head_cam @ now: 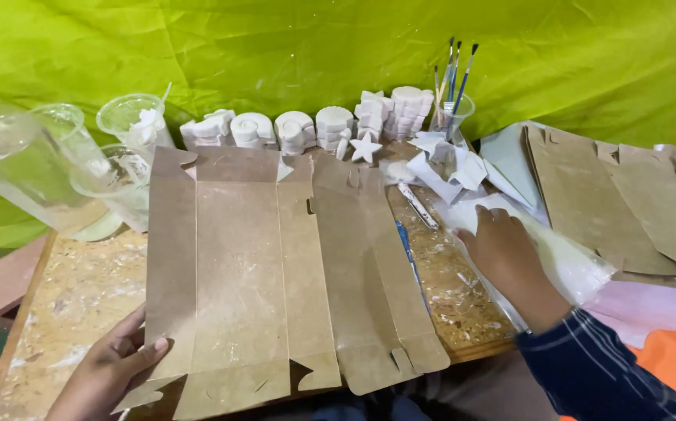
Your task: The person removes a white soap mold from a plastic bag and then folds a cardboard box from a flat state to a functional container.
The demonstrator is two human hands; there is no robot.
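Note:
A flat, unfolded brown cardboard box blank (236, 265) lies across the wooden table (80, 288). My left hand (108, 366) grips its near left corner, thumb on top. A second flat blank (369, 265) lies beside it to the right, partly overlapping. My right hand (502, 249) rests palm down on a clear plastic bag of white material (572, 265) at the table's right edge, fingers spread over it.
White plaster shapes, shells and stars (314, 129), line the back. A cup of paintbrushes (451, 109) stands behind crumpled white paper (451, 168). Clear plastic cups (131, 121) and a bottle (18, 171) stand at left. More flat cardboard blanks (626, 203) lie at right.

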